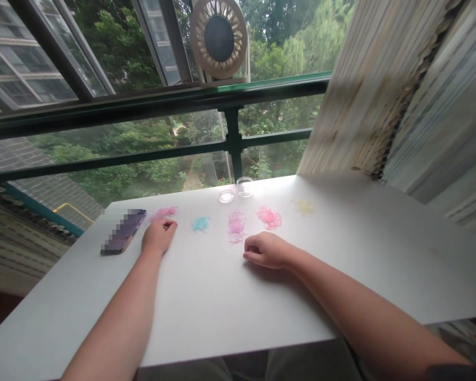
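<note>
Small piles of thin, looped strands that look like little elastic bands lie in a row on the white table (198, 312). My left hand (158, 236) rests on the table with curled fingers, just in front of a pink pile (164, 213). To its right lies a turquoise pile (200, 224). My right hand (266, 250) is closed, thumb and fingers together, beside the near end of a purple pile (236, 226). Behind that hand is a coral-pink pile (268, 217), and farther right a pale yellow one (303, 206). Whatever either hand holds is hidden.
A clear round container (245, 187) and a clear round lid (226, 197) sit at the table's back edge. A phone (125, 231), partly pixelated, lies at the left. Beyond stand a green railing (154, 111) and a small fan (219, 39); a curtain (353, 90) hangs right.
</note>
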Available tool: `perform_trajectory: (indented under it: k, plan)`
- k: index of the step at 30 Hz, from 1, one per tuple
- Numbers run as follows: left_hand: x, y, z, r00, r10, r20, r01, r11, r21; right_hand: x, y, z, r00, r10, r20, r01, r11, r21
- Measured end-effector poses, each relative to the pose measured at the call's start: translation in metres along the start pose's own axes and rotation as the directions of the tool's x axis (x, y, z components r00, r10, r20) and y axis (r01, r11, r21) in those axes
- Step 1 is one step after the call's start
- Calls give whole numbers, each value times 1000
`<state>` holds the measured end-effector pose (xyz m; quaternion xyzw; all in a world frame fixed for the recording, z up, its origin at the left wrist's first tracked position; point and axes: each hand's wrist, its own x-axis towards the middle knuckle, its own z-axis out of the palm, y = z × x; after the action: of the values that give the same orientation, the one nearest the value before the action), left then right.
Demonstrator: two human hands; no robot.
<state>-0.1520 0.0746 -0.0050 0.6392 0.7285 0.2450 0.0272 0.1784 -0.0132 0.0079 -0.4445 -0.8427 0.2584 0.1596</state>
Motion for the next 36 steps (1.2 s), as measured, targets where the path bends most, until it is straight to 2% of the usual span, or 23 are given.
perform_trajectory:
  k: [4, 7, 9, 12, 15, 18, 22, 26, 32, 36]
  plan:
    - [-10, 18, -2, 994, -41, -103, 20, 981, -194, 0, 1, 1, 1000, -18, -11, 19, 1000, 8]
    - [-25, 51, 5, 995, 8, -97, -52, 884, -465, 0, 3, 2, 999, -40, -29, 41, 999, 25]
    - [-39, 78, 11, 994, 105, -28, -100, 789, -606, 0, 4, 2, 997, -52, -54, 55, 997, 61]
    - [-63, 116, 20, 938, 341, 71, -200, 696, -690, 0, 7, 2, 989, -57, -138, 77, 987, 143]
    - [-82, 138, 24, 897, 432, 89, -231, 631, -740, 0, 10, 2, 965, -59, -255, 114, 971, 208]
    - [-92, 141, 25, 895, 438, 89, -222, 608, -762, 0, 10, 2, 936, -57, -347, 155, 953, 260]
    - [-97, 135, 24, 893, 434, 119, -190, 604, -774, 1, 7, 4, 905, -88, -417, 216, 937, 273]
    - [-96, 132, 22, 881, 442, 170, -166, 625, -763, 1, 5, 5, 894, -139, -425, 258, 937, 235]
    - [-98, 131, 21, 863, 451, 227, -100, 593, -799, 1, 6, 3, 874, -193, -446, 309, 929, 202]
    - [-100, 131, 19, 859, 458, 228, -116, 609, -785, 0, 6, 2, 882, -191, -431, 305, 928, 212]
